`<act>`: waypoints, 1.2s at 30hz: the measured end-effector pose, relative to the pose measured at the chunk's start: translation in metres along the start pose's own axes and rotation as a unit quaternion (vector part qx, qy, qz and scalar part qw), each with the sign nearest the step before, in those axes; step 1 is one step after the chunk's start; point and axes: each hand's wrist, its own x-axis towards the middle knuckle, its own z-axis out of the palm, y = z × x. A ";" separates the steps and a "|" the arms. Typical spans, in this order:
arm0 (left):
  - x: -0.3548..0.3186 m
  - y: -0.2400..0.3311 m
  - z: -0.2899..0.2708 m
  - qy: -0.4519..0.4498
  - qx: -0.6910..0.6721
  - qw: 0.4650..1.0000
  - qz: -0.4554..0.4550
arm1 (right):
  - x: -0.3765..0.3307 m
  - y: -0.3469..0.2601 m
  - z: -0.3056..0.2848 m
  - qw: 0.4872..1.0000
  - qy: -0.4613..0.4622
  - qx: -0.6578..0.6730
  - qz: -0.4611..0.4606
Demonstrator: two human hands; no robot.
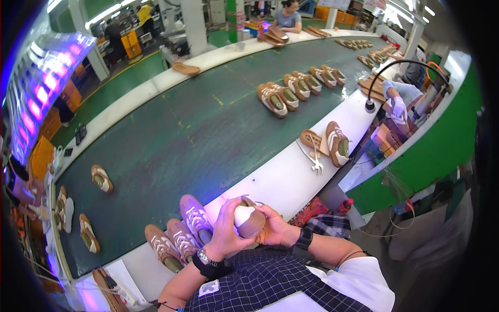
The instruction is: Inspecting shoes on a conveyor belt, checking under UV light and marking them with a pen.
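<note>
Checked apron [270,275] nearest; just beyond it, brown/white shoe [252,224] held btwn both hands, L hand [227,231] grasping its left side, R hand [277,229] its right. Main risk: a slack grip or uneven push could twist it loose & drop it onto white ledge [275,182], scuffing it. Three shoes [182,236] sit close by L hand, so a wide arm swing might knock 'em. Hammer [316,166], far right, prob OK unless bumped.

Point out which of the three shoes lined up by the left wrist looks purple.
The rightmost shoe of the row, next to the left hand. Its upper looks purple, whereas the middle shoe and leftmost shoe look brownish.
</note>
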 end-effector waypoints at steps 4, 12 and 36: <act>0.018 0.005 0.014 0.005 0.006 0.999 0.034 | -0.007 -0.017 -0.003 0.998 -0.048 -0.006 -0.029; 0.053 0.021 0.040 -0.165 -0.088 0.972 0.139 | -0.018 -0.079 -0.078 0.974 0.021 -0.142 -0.177; -0.070 -0.121 -0.006 -0.174 0.281 0.920 -0.208 | -0.045 -0.139 -0.136 0.470 0.305 -0.773 -0.297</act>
